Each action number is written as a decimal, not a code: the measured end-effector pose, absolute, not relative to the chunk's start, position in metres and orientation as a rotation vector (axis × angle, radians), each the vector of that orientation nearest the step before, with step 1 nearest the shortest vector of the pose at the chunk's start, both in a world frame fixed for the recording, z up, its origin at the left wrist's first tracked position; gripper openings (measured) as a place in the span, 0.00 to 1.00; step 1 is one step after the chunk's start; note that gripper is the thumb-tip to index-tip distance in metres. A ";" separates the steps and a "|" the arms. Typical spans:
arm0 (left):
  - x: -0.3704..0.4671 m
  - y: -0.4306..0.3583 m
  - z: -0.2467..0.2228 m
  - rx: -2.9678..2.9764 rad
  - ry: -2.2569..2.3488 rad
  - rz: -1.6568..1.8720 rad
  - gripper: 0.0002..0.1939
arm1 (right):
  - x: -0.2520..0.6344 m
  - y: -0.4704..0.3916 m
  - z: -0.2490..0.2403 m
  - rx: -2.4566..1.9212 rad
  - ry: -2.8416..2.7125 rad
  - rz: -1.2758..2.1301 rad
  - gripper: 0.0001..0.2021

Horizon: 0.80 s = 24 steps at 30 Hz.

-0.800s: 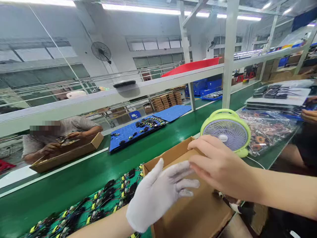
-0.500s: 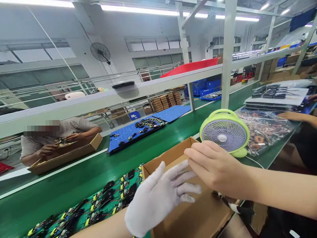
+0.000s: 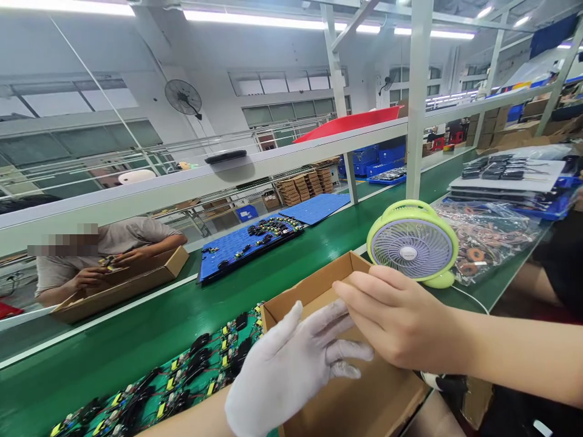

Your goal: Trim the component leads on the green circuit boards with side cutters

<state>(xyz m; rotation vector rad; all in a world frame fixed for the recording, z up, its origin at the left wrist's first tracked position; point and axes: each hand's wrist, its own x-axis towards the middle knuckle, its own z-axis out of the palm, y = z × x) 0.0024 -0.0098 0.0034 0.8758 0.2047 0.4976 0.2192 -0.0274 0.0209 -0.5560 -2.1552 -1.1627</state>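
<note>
A lane of bare green belt (image 3: 191, 312) runs between the near circuit boards (image 3: 170, 383) and the far blue mat (image 3: 237, 238). At right, the raised far wall of the cardboard box (image 3: 314, 285) and the green fan (image 3: 410, 246) stand in the way; the shelf beam (image 3: 291, 155) crosses beyond.

the glove (image 3: 282, 373) at six o'clock is matt, soft-looking cloth. the box (image 3: 355, 400) at five is matt cardboard, the fan (image 3: 407, 249) at three smooth plastic, the bag (image 3: 496, 233) beside it crinkled, glossy plastic. the belt (image 3: 150, 328) at eight looks smooth and glossy; the post (image 3: 415, 121) at two, painted metal.
</note>
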 end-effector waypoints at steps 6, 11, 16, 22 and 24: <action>0.002 -0.011 0.003 0.869 0.220 0.480 0.30 | 0.217 -0.026 0.021 -0.533 -2.146 -1.227 0.19; -0.003 -0.010 0.006 0.904 0.217 0.443 0.34 | 0.230 -0.011 0.032 -0.626 -2.137 -1.247 0.17; -0.013 -0.005 0.004 0.892 0.223 0.497 0.33 | 0.239 -0.003 0.035 -0.704 -2.112 -1.130 0.12; -0.017 0.001 0.006 0.836 0.192 0.584 0.33 | 0.226 -0.022 0.022 -0.591 -2.199 -0.908 0.09; -0.015 0.000 0.011 0.843 0.186 0.575 0.33 | 0.222 -0.025 0.019 -0.585 -2.197 -0.977 0.11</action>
